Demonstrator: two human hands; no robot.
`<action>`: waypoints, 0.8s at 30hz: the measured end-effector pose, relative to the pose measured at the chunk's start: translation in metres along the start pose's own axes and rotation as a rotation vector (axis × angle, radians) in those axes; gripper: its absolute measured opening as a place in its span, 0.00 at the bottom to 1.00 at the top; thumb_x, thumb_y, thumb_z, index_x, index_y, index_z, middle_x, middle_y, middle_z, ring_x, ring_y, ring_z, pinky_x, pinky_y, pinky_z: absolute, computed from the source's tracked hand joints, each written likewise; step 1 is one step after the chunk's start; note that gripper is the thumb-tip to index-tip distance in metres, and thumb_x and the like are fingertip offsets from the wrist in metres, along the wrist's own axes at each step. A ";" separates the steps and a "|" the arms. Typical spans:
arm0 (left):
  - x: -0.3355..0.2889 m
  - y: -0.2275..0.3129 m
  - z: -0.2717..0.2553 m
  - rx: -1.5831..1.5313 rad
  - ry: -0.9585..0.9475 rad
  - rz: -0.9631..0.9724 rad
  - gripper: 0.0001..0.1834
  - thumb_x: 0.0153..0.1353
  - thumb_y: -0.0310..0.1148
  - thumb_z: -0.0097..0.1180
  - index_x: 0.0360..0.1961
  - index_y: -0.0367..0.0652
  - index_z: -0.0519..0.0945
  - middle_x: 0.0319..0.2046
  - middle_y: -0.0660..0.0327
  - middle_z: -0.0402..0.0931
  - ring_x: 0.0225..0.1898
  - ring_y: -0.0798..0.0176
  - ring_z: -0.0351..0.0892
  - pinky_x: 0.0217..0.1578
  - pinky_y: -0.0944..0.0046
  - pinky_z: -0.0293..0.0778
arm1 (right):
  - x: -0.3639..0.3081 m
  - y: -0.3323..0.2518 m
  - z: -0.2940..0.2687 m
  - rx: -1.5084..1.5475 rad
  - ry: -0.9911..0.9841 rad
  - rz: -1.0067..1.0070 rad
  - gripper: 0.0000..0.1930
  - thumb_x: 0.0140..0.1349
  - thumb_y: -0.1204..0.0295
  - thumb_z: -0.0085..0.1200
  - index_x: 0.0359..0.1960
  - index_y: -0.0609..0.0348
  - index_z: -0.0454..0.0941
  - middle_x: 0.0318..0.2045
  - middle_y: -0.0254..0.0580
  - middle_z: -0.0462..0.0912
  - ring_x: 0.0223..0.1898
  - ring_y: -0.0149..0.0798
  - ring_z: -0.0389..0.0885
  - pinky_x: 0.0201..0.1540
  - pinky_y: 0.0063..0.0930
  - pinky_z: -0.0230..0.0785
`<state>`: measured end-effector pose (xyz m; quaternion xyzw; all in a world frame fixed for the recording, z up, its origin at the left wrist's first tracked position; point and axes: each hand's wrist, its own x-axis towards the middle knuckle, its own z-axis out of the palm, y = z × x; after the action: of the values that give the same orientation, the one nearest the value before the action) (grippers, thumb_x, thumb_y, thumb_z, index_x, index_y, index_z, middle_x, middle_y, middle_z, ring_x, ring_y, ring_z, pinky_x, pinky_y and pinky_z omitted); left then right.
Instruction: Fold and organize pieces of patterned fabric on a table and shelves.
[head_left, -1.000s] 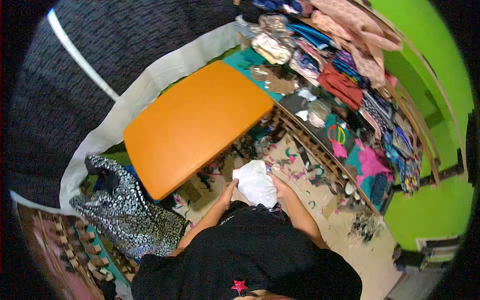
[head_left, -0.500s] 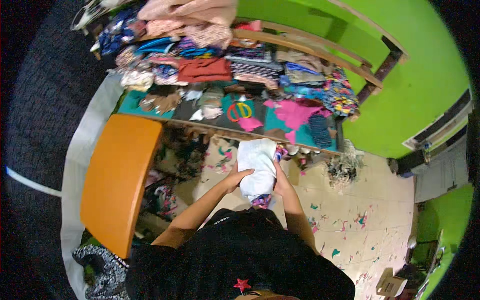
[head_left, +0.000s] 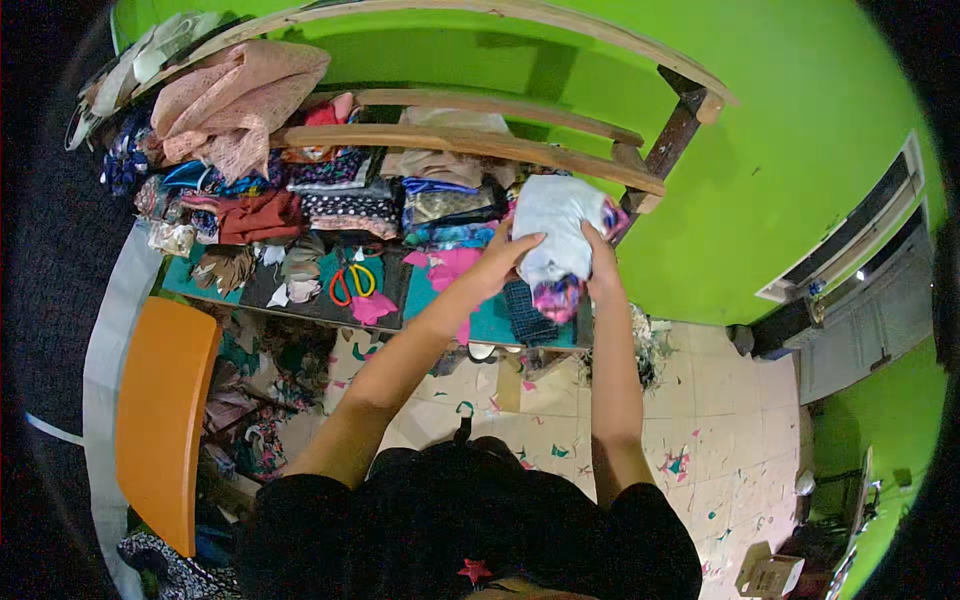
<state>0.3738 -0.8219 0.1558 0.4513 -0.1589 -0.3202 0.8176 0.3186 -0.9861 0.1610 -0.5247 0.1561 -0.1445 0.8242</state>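
Observation:
Between my two outstretched hands is a folded bundle of white cloth (head_left: 556, 228), with pink and purple patterned fabric showing at its lower end and right side. My left hand (head_left: 503, 258) grips its left side, thumb laid across the front. On the other side my right hand (head_left: 601, 262) is closed on the right edge. The bundle is held up over the right end of the worktable, in front of the stacked fabrics. Just below it lies a dark blue cloth piece (head_left: 530, 312) on the table.
Scissors with red and yellow handles (head_left: 353, 284) lie among pink scraps (head_left: 452, 268). Folded fabrics (head_left: 350, 205) line the table's back under a wooden rail (head_left: 470, 143). An orange chair back (head_left: 165, 420) stands at left. Cloth scraps litter the tiled floor (head_left: 540, 420).
Both hands have carried the white cloth bundle forward and to the right, from before my chest to above the table's right end. The view has swung to the right.

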 end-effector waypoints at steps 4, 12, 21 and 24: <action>0.047 0.008 -0.011 0.104 0.086 0.011 0.39 0.45 0.33 0.59 0.55 0.41 0.51 0.46 0.56 0.64 0.45 0.58 0.68 0.35 0.55 0.71 | 0.062 -0.006 0.002 -0.020 -0.058 0.072 0.22 0.50 0.61 0.53 0.45 0.60 0.68 0.39 0.40 0.75 0.40 0.35 0.73 0.42 0.28 0.66; 0.092 -0.019 -0.016 0.345 0.290 0.436 0.34 0.44 0.28 0.61 0.49 0.36 0.55 0.43 0.55 0.63 0.44 0.64 0.64 0.44 0.64 0.63 | 0.149 0.018 -0.029 -0.170 -0.004 -0.023 0.21 0.49 0.65 0.54 0.45 0.59 0.69 0.41 0.38 0.74 0.41 0.34 0.72 0.44 0.26 0.63; 0.089 -0.034 -0.009 0.340 0.278 0.553 0.33 0.45 0.25 0.59 0.52 0.37 0.55 0.43 0.55 0.63 0.45 0.65 0.64 0.46 0.67 0.62 | 0.164 0.013 -0.020 -0.324 -0.055 -0.278 0.21 0.48 0.64 0.51 0.45 0.58 0.68 0.41 0.39 0.73 0.45 0.37 0.69 0.49 0.28 0.56; 0.078 -0.033 -0.011 0.538 0.330 0.646 0.33 0.45 0.24 0.58 0.52 0.36 0.55 0.43 0.55 0.63 0.45 0.64 0.64 0.46 0.66 0.62 | 0.169 0.019 -0.009 -0.652 -0.060 -0.358 0.26 0.50 0.56 0.49 0.48 0.59 0.66 0.46 0.46 0.70 0.50 0.43 0.65 0.55 0.33 0.50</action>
<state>0.4247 -0.8797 0.1202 0.6201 -0.2368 0.0801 0.7436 0.4706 -1.0536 0.1221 -0.7825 0.0757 -0.2137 0.5799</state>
